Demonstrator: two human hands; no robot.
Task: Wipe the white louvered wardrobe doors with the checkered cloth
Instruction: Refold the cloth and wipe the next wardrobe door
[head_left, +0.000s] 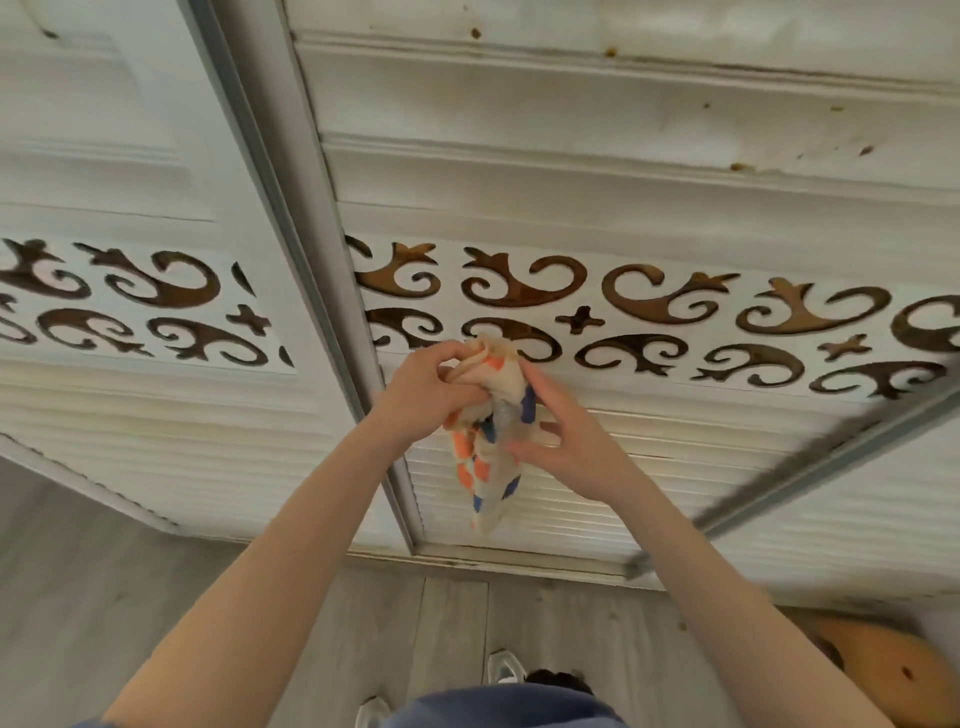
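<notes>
Door frame (332, 270) is running just left of my hands, louvers (597, 499) lying open below. My left hand (426, 397) is gripping the cloth's (488, 447) bunched top; the cloth is hanging lengthwise, tip pointing down. My right hand (561, 436) is pinching its side, arm angling in.

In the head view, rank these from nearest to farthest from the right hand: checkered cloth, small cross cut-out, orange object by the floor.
From the right hand:
1. Checkered cloth, in its fingers.
2. Small cross cut-out, above, on the door.
3. Orange object, lower right corner.
</notes>
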